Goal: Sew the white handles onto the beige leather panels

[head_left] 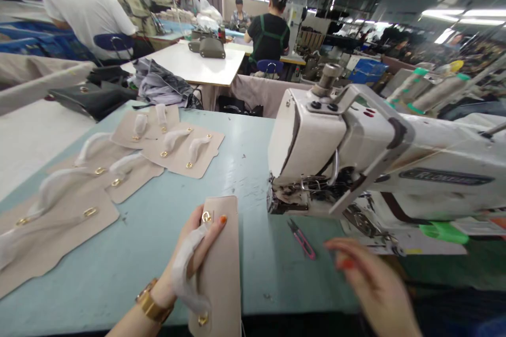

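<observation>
My left hand (197,247) is closed on a beige bag panel (223,274), thumb on top and fingers at its left edge. A handle wrapped in white film (182,268) arches from this panel between gold rings and passes over my hand. My right hand (371,279) is in the air at the table's right side, below the sewing machine (379,142); motion smears its fingers, and whether they hold anything is unclear. Pink-handled thread snips (302,239) lie on the pale blue-green table (158,242) between my two hands.
Several similar beige panels (190,147) with film-wrapped handles overlap on the left. Behind them are a dark bag (87,97) and bundled grey fabric (162,84). Thread cones (438,95) stand beyond the machine. People work farther back, one in a white shirt (85,8).
</observation>
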### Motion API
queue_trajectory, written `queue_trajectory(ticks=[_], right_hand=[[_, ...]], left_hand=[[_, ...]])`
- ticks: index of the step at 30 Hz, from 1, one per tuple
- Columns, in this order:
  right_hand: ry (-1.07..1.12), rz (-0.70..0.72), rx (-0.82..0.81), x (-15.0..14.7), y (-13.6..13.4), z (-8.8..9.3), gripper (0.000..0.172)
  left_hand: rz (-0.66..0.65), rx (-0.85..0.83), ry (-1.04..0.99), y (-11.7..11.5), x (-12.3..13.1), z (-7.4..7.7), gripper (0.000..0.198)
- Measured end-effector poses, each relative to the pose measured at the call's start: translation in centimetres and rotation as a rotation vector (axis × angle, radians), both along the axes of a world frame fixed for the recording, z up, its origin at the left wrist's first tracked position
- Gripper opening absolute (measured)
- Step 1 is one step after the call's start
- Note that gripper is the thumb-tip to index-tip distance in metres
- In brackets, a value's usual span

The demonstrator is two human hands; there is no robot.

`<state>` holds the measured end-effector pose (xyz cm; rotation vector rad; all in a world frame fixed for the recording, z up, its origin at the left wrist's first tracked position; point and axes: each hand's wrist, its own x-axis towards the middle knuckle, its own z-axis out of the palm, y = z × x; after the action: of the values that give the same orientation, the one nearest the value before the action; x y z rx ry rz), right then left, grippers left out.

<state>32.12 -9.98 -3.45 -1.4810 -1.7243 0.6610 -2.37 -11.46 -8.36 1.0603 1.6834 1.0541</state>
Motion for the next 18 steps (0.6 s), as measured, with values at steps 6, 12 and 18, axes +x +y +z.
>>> queue_trajectory(ticks=[6, 12, 18], right_hand=[[0.526, 0.494, -0.702, -14.5, -3.8, -7.9, 0.052], [0.530, 0.522, -0.664, -19.1, 2.7, -7.4, 0.043], [0.825, 0.214, -0.456, -22.0, 7.9, -8.9, 0.056]], left_hand=[[-0.047, 0.012, -0.021, -0.5, 0.6, -0.8, 0.068], [0.237, 0.250, 0.446, -2.8, -8.9, -3.8, 0.059], [0.591, 0.028, 1.014, -6.4, -23.5, -1.2, 0.058]])
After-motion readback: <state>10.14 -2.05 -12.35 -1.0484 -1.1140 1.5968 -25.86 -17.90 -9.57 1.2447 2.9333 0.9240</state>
